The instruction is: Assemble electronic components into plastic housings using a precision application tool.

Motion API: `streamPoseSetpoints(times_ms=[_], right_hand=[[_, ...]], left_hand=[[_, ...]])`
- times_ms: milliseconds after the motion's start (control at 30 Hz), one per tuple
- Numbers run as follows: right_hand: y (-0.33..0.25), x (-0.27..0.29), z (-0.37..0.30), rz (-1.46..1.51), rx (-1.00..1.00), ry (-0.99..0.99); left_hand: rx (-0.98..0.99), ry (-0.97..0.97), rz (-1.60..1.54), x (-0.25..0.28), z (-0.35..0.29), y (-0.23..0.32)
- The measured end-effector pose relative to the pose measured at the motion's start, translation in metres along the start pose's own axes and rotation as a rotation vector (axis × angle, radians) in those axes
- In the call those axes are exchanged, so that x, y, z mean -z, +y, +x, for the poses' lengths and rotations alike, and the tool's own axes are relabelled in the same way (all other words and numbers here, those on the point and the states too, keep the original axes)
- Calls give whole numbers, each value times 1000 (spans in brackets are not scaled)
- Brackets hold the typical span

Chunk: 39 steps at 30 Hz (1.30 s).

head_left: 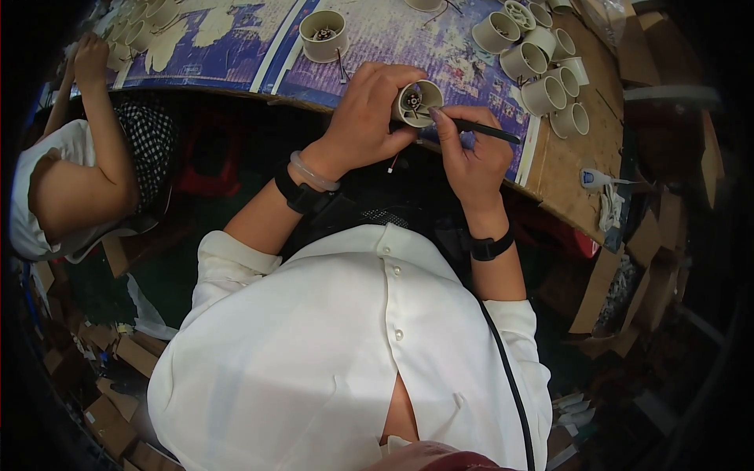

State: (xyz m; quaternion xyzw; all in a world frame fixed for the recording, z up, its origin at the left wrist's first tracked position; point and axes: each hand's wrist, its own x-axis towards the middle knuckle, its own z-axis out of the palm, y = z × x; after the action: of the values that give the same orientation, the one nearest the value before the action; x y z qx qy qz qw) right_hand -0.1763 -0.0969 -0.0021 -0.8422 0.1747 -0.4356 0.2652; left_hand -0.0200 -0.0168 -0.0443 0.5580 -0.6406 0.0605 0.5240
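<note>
My left hand (361,114) is closed around a round cream plastic housing (401,116), tilted so that its open mouth faces me. Inside it sits a small dark round part with wires, and a thin wire with a white plug hangs below. Between the thumb and fingers of my right hand (477,153) are slim black tweezers (491,131). Their tip reaches into the housing's mouth; what it touches there is too small to make out. Both hands are at the table's near edge.
On the cardboard-covered table (228,47) another cream housing (323,45) stands beyond my left hand. Several more housings (543,96) cluster at the right. A white bottle with a blue mark (594,179) lies near the right edge. A co-worker's arm (102,118) is at the left.
</note>
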Motion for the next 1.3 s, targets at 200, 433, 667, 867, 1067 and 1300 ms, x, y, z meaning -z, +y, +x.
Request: streamPoseSetpoints(times_ms=[200,433,667,867,1067,1300], right_hand=[[1,-1,-2,-20,17,-8],[4,7,-1,6,-13,-71],[15,37,12,224,-44,244],[32,57,40,222,-299,106],[56,52,102,-383,25,40],[89,37,115,-694,158,-198]], left_hand=[[-3,-9,5,0,-1,0],[25,-32,3,2,0,3],[167,-12,-129,22,11,18],[271,202,-160,47,2,8],[139,21,225,51,16,13],[110,0,427,40,29,7]])
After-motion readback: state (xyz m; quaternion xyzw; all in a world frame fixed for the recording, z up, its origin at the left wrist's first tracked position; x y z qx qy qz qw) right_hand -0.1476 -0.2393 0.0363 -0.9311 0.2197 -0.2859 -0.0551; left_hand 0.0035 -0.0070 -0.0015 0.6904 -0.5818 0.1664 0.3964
